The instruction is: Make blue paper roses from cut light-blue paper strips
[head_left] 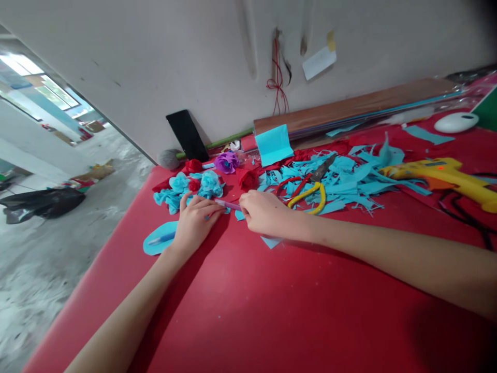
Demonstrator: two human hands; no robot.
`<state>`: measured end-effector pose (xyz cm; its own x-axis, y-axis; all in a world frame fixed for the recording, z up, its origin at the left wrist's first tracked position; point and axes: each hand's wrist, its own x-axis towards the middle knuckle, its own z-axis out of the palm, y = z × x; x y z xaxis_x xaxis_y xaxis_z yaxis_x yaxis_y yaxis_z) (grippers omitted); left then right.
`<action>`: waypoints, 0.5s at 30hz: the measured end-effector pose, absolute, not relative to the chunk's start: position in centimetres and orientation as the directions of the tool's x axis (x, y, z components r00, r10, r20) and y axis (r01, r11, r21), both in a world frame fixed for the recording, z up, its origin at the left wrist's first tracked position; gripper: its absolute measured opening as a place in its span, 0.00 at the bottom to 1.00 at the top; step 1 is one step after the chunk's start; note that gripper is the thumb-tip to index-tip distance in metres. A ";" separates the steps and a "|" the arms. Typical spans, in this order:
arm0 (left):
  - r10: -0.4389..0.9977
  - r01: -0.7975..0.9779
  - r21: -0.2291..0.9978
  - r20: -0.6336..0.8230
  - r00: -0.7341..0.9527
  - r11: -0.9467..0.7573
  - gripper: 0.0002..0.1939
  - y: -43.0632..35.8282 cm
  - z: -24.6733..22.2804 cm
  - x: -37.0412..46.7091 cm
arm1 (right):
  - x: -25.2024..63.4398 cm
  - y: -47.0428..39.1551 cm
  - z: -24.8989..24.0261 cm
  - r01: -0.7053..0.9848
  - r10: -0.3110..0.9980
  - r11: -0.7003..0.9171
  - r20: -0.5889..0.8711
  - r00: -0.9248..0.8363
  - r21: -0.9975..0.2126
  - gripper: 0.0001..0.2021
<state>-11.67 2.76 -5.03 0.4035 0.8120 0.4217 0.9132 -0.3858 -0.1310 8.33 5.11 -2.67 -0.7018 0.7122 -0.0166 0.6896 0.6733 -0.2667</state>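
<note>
My right hand (264, 211) is closed around one end of a slim purple pen (232, 205), which points left towards my other hand. My left hand (197, 220) rests low over the table, its fingers bent together by the pen's pale end. A speck of blue shows between its fingers, but what they hold is mostly hidden. Just beyond it sit light-blue crepe-paper flowers (209, 184) with a small red one among them. A red paper flower (247, 179) and a purple one (227, 162) lie farther back. Beside my left wrist is a blue oval paper with a blue pen (162, 238) on it.
Scissors with red and yellow handles (316, 199) lie on shredded blue paper (349, 176). A yellow glue gun (446, 173) with a black cord is at right, near a white computer mouse (456, 123). A black phone (187, 135) leans on the wall behind the red table (248, 311).
</note>
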 end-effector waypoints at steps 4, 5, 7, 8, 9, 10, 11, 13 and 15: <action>0.807 0.910 -0.155 0.422 0.412 -0.384 0.09 2.8 -5.1 -11.7 | 8.3 5.1 -2.7 0.688 0.710 0.676 -0.019 -0.704 -0.265 0.13; 0.806 0.910 -0.162 0.423 0.414 -0.383 0.09 2.8 -5.1 -11.7 | 8.3 5.1 -2.7 0.687 0.709 0.676 -0.019 -0.705 -0.264 0.13; 0.800 0.905 -0.179 0.424 0.425 -0.385 0.09 2.7 -5.1 -11.6 | 8.3 5.2 -2.8 0.687 0.708 0.677 -0.020 -0.706 -0.262 0.13; 0.796 0.901 -0.190 0.421 0.434 -0.391 0.08 2.7 -5.1 -11.5 | 8.3 5.2 -2.7 0.688 0.709 0.677 -0.022 -0.705 -0.261 0.13; 0.792 0.895 -0.204 0.416 0.446 -0.397 0.08 2.6 -5.0 -11.4 | 8.2 5.2 -2.7 0.690 0.710 0.676 -0.024 -0.704 -0.260 0.13; 0.789 0.888 -0.220 0.408 0.460 -0.404 0.08 2.4 -4.8 -11.2 | 8.2 5.2 -2.7 0.692 0.711 0.674 -0.028 -0.702 -0.259 0.13; 0.785 0.881 -0.238 0.399 0.473 -0.410 0.08 2.3 -4.7 -11.0 | 8.2 5.2 -2.6 0.695 0.713 0.671 -0.032 -0.700 -0.257 0.13; 0.780 0.866 -0.282 0.383 0.495 -0.412 0.09 1.9 -4.2 -10.4 | 8.1 5.1 -2.4 0.701 0.717 0.666 -0.040 -0.696 -0.254 0.13; 0.772 0.852 -0.334 0.376 0.513 -0.404 0.08 1.3 -3.6 -9.7 | 8.1 5.0 -2.3 0.705 0.719 0.663 -0.047 -0.693 -0.250 0.13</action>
